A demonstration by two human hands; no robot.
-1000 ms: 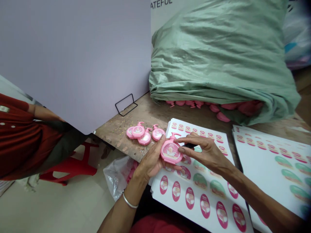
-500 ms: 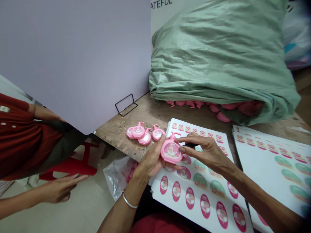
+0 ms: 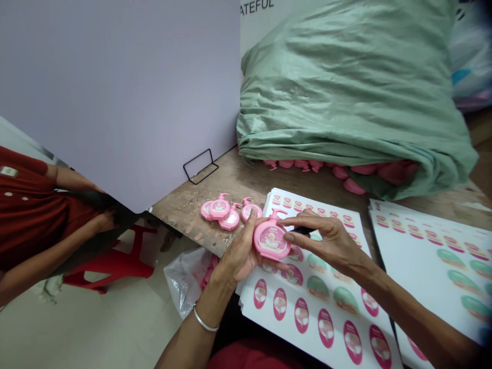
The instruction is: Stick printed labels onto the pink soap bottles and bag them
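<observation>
Round pink plastic bottle (already labelled) grasped in left hand, slim black object pinched in right hand. Remaining, near: oval pink stickers.

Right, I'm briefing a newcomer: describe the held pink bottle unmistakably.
Find the green sack, then the left stack of label sheets in front. Over that stack's left side is the pink bottle, held in the left hand while neighbouring bottles lie on the table.

Single head-worn view, facing forward and down; hands close below, tabletop beyond, green sack farther.
</observation>
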